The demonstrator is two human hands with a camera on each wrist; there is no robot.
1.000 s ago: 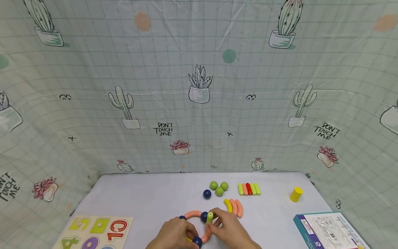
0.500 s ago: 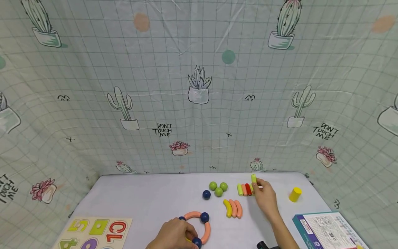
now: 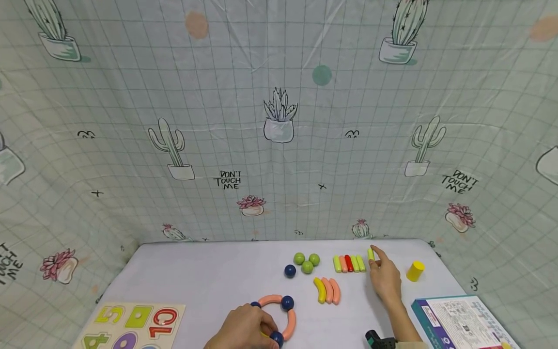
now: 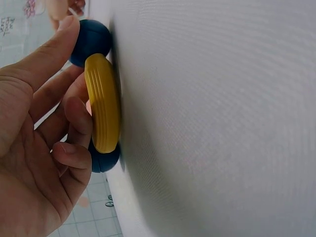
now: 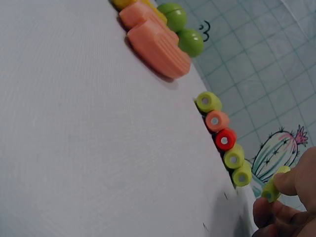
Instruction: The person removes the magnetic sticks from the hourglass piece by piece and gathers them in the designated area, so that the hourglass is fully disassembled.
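My left hand [image 3: 244,327] grips the near left side of a ring of dark blue balls and curved rods. In the left wrist view the thumb presses a blue ball [image 4: 93,42], and the fingers curl against a yellow curved rod [image 4: 103,106]. Pink curved rods [image 3: 291,325] form the ring's far and right sides; part of the ring is hidden under the hand. At the back right, my right hand [image 3: 385,282] pinches a short light green rod [image 5: 270,190] between thumb and fingers. It is just right of a row of short straight rods [image 3: 348,263].
Green balls [image 3: 307,266] and a loose blue ball [image 3: 289,271] lie at the back middle, with yellow and pink curved rods [image 3: 329,291] nearer. A yellow cylinder [image 3: 415,271] stands to the right, behind a flat box [image 3: 462,322]. A number puzzle board [image 3: 135,325] lies front left.
My right hand has carried the light green rod from the ring to the back right, first over the row's right end, then farther right. The left hand has stayed on the ring.
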